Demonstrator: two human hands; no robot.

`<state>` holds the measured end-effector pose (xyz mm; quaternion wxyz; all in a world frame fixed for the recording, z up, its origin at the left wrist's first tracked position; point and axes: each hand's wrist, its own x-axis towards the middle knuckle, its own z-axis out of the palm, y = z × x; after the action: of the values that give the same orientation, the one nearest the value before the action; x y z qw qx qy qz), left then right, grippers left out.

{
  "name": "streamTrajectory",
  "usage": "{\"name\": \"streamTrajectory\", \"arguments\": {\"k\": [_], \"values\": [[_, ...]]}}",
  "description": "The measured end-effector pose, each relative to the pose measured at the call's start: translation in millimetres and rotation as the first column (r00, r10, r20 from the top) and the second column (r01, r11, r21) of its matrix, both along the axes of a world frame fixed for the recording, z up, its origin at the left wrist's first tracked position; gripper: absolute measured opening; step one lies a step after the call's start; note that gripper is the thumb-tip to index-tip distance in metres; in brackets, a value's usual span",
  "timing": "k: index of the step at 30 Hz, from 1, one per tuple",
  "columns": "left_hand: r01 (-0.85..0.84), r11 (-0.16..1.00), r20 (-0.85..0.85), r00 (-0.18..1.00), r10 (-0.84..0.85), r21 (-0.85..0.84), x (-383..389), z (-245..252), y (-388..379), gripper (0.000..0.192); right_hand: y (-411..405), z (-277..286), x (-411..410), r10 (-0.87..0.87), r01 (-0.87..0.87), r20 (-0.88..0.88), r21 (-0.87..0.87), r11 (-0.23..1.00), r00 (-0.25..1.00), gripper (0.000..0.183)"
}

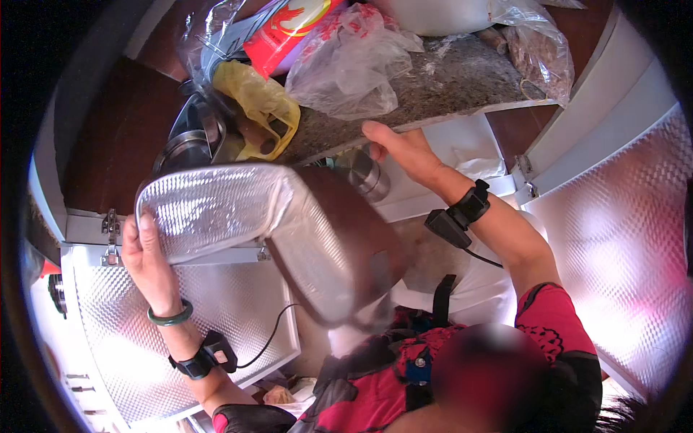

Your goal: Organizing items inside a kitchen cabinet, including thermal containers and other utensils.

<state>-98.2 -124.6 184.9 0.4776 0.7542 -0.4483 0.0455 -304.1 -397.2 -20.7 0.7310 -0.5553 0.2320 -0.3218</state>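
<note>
My left hand (pixel 149 262) grips the rim of an insulated bag (pixel 319 260) with a silvery foil lining and a brown outside. Its lid hangs open to the left, and the bag's body is tilted and somewhat blurred. My right hand (pixel 403 149) rests at the front edge of a stone-like shelf (pixel 444 81), thumb on top and fingers at the edge; it holds no loose thing that I can see. Below the shelf, partly behind the bag, stands a metal container (pixel 363 173). A yellow plastic bag (pixel 260 103) and a clear plastic bag (pixel 352 70) lie on the shelf.
Metal vessels (pixel 189 140) sit at the shelf's left. A red packet (pixel 287 32) and a clear bag with brown contents (pixel 538 59) lie farther back. Textured cabinet doors stand open at the left (pixel 189 335) and right (pixel 622 233), with metal hinges near the frame.
</note>
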Motion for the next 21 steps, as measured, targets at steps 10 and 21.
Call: {"name": "streamTrajectory", "arguments": {"k": [10,21], "values": [[-0.15,0.988,-0.395,0.906,0.149,0.03,31.4,-27.2,37.0,0.017,-18.9,-41.8,-1.1,0.34,-0.427,-0.286,-0.349,0.834,0.896,0.052],[-0.208,0.976,-0.453,0.866,0.213,0.061,45.8,-51.7,46.6,0.018,24.1,-106.3,61.0,-0.249,-0.47,-0.707,-0.651,0.596,0.662,0.098]]}}
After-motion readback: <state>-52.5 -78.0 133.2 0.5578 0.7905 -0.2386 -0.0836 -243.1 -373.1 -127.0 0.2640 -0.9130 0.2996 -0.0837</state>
